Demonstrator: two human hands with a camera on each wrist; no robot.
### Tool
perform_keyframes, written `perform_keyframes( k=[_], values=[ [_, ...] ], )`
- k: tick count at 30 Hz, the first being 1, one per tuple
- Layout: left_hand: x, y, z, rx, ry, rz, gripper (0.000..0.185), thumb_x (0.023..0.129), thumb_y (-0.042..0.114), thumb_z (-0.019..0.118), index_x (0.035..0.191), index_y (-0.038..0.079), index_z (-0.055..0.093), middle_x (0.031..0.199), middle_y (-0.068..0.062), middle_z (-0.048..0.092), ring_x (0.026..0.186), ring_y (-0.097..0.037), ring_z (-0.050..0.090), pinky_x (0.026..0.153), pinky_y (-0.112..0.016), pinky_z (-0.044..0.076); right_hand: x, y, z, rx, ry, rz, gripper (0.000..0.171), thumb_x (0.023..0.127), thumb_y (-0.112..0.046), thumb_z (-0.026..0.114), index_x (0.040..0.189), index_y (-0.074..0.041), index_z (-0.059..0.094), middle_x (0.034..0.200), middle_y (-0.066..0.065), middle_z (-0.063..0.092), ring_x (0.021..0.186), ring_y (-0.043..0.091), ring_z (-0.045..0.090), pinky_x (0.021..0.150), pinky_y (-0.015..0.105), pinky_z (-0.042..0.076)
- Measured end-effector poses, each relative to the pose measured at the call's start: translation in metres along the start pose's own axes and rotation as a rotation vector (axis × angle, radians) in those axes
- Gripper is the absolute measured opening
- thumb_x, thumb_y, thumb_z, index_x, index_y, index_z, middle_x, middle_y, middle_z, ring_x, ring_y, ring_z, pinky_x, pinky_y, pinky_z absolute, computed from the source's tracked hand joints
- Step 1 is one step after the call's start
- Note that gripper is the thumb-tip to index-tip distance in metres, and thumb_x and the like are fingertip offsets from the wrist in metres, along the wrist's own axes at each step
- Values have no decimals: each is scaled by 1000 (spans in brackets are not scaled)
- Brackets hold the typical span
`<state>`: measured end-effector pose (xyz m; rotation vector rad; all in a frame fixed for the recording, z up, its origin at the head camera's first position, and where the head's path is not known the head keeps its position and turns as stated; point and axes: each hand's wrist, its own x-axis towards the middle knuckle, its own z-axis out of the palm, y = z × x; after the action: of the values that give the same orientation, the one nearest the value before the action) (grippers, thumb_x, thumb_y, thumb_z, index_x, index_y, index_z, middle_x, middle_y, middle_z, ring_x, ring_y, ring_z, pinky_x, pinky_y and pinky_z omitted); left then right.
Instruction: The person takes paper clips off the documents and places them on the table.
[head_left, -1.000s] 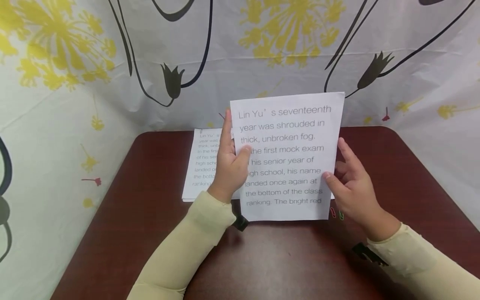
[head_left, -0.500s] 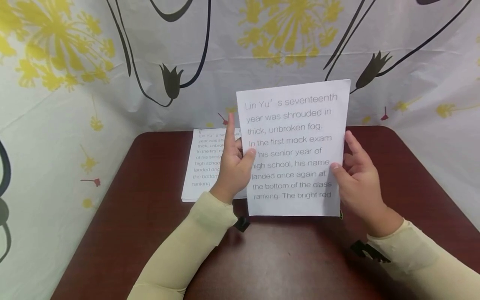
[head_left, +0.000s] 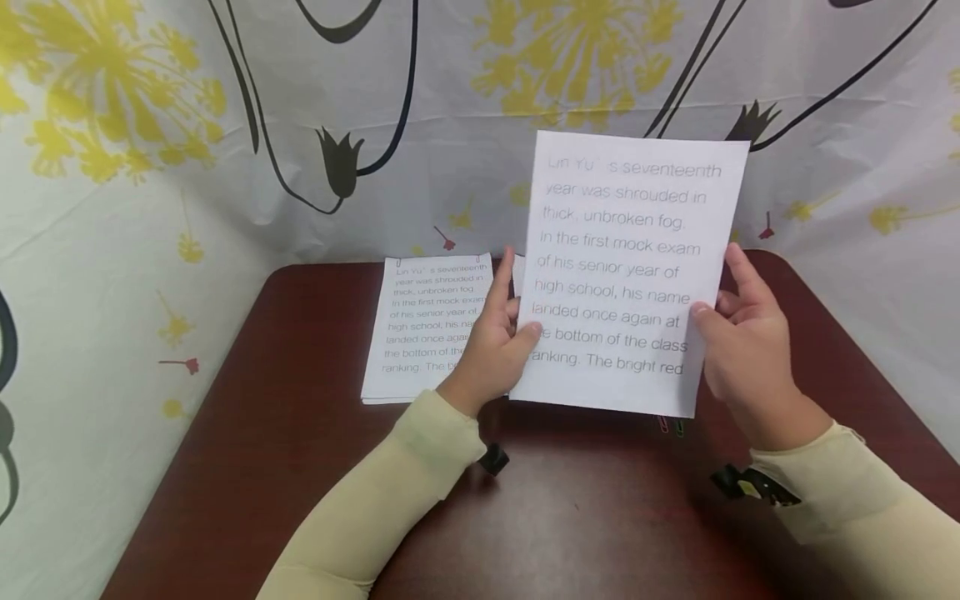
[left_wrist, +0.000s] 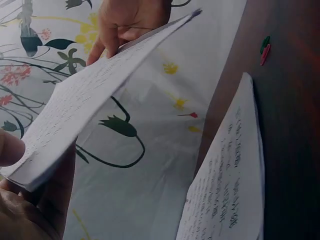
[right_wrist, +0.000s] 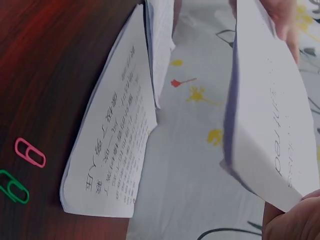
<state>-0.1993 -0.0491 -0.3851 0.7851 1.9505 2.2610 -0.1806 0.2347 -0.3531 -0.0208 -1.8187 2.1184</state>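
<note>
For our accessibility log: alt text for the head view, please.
Two hands, left hand and right hand, hold a printed sheaf of paper upright above a dark red table. Another printed stack lies behind the left hand; two paper clips lie under the sheaf.

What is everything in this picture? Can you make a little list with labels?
Left hand: pinches the left edge of the held sheets
Right hand: pinches their right edge
Held sheets: printed pages, lifted off the table, text facing the person
Paper stack: printed pages lying flat on the table
Paper clips: one pink, one green, loose on the table
Table: dark red-brown
</note>
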Motion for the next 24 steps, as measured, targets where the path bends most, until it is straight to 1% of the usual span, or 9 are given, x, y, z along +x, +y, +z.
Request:
perform_keyframes(
  k=[3, 5, 7, 10, 12, 15, 18, 22, 24],
  values=[
    [0, -5, 4, 29, -32, -41, 95, 103, -4, 46, 165, 54, 3, 132, -19, 69, 99, -28, 79, 76, -44, 66, 5, -4, -6, 12, 35, 53, 81, 99, 14, 51, 166, -29, 35, 138, 3, 64, 106, 10, 68, 79, 16, 60],
    [-1, -8, 6, 64, -45, -66, 94, 103, -3, 47, 166, 52, 3, 131, -17, 70, 93, -25, 79, 70, -43, 66, 8, -5, -10, 22, 45, 74, 81, 100, 13, 50, 166, -31, 33, 144, 4, 60, 107, 10, 67, 80, 17, 60],
    [-1, -12, 9, 93, -49, -91, 93, 104, -1, 48, 166, 52, 4, 130, -14, 70, 86, -21, 77, 65, -47, 64, 9, -6, -13, 46, 46, 84, 81, 100, 13, 50, 166, -32, 33, 145, 3, 59, 107, 10, 67, 80, 18, 60],
    [-3, -16, 12, 129, -45, -111, 91, 105, 0, 48, 164, 56, 6, 132, -8, 70, 77, -19, 73, 56, -56, 59, 9, -5, -18, 79, 35, 96, 81, 101, 12, 50, 167, -32, 32, 142, 2, 60, 108, 9, 67, 81, 18, 60],
    [-4, -19, 14, 138, -39, -106, 90, 105, 1, 48, 163, 57, 8, 137, -3, 67, 76, -19, 71, 55, -60, 58, 9, -5, -21, 91, 20, 108, 80, 102, 11, 50, 167, -32, 31, 141, 2, 61, 108, 9, 68, 82, 19, 60],
    [-5, -21, 16, 144, -36, -79, 88, 106, 1, 48, 165, 54, 9, 152, 6, 56, 76, -18, 70, 53, -59, 59, 9, -4, -23, 81, 1, 120, 79, 103, 9, 51, 167, -33, 30, 142, 1, 62, 108, 7, 71, 83, 19, 60],
    [-5, -23, 17, 131, -29, -66, 87, 106, 1, 47, 167, 49, 9, 158, 10, 49, 77, -18, 70, 52, -56, 60, 8, -3, -24, 96, -10, 132, 79, 103, 9, 51, 167, -31, 30, 133, 0, 66, 104, 8, 73, 80, 20, 61],
    [-5, -27, 18, 120, 3, -72, 86, 106, 0, 47, 166, 51, 13, 153, 7, 54, 79, -19, 71, 50, -52, 60, 8, 0, -27, 74, -33, 179, 79, 104, 4, 54, 169, -31, 26, 123, -2, 67, 100, 7, 74, 76, 23, 63],
    [-4, -29, 18, 119, 20, -80, 86, 106, 0, 47, 164, 55, 14, 155, 9, 52, 82, -19, 71, 50, -52, 60, 7, 2, -28, 39, -47, 213, 80, 105, 0, 56, 169, -34, 23, 124, -3, 66, 100, 6, 74, 76, 24, 63]
  ],
)
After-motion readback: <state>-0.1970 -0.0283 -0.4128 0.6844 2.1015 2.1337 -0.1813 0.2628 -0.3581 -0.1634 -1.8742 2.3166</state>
